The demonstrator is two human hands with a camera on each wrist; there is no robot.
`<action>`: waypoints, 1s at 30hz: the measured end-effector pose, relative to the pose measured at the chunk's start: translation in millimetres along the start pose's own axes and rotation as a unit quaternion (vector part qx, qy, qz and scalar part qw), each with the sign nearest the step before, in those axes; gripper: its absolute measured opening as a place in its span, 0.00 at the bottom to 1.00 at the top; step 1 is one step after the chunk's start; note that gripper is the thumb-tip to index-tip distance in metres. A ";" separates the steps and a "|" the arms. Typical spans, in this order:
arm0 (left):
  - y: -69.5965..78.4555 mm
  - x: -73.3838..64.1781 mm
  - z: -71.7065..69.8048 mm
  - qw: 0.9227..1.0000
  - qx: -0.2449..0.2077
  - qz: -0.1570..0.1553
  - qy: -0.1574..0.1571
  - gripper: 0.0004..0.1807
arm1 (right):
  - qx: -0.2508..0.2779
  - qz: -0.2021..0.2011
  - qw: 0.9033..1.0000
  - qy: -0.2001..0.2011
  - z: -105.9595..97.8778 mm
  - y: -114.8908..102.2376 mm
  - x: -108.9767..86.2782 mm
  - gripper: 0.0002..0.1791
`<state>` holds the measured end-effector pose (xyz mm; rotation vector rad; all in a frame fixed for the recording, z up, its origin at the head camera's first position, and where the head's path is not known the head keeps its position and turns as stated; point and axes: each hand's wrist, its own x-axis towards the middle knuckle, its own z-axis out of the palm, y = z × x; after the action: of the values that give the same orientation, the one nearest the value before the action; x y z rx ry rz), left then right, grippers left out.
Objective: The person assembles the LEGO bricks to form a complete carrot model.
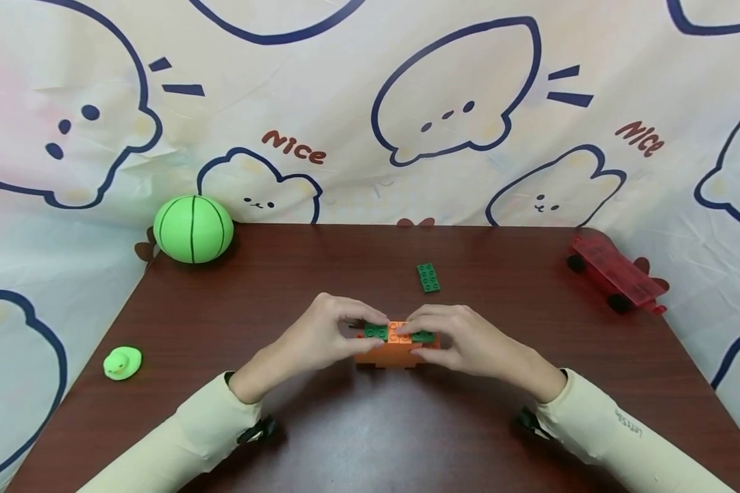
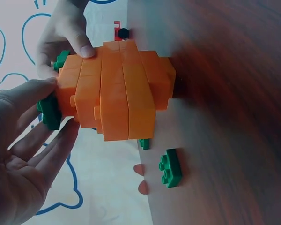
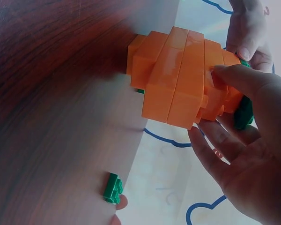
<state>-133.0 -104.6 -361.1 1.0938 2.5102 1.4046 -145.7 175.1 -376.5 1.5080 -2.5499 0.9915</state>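
Observation:
An orange build of stacked toy bricks (image 1: pixel 387 355) stands on the table between both hands, stepped and narrower at its base. On its top, a green brick (image 1: pixel 376 333) sits at the left and another green brick (image 1: pixel 423 336) at the right, with orange studs between them. My left hand (image 1: pixel 329 330) grips the left upper end, thumb at the front edge and fingers behind by the green brick. My right hand (image 1: pixel 465 335) holds the right upper end, its thumb (image 3: pixel 236 77) against the orange side. Fingers partly cover both green bricks.
A loose green brick (image 1: pixel 428 277) lies beyond the build. Another green brick (image 2: pixel 144 143) shows partly behind it. A green ball (image 1: pixel 193 229) stands at the far left, a green toy duck (image 1: pixel 122 363) at the left edge, a red toy car (image 1: pixel 618 272) at the right.

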 end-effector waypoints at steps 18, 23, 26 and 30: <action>-10.3 -3.5 8.3 1.000 -0.016 -0.010 0.012 0.15 | -0.009 -0.014 1.000 0.006 1.4 1.4 -0.7 0.23; -12.4 -4.7 11.9 0.999 -0.026 -0.017 0.017 0.16 | -0.015 0.000 1.000 0.003 1.7 -0.5 -1.6 0.23; -13.2 -4.7 13.9 0.999 -0.030 -0.022 0.015 0.15 | 0.010 0.020 0.999 -0.024 -1.8 0.9 -1.5 0.26; -12.8 -4.8 15.1 0.999 -0.030 -0.020 0.016 0.13 | 0.087 0.076 0.991 -0.064 -16.4 15.8 1.7 0.24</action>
<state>-130.7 -100.8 -381.0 1.0127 2.4802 1.4878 -164.0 187.6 -370.9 1.4800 -2.7669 1.2018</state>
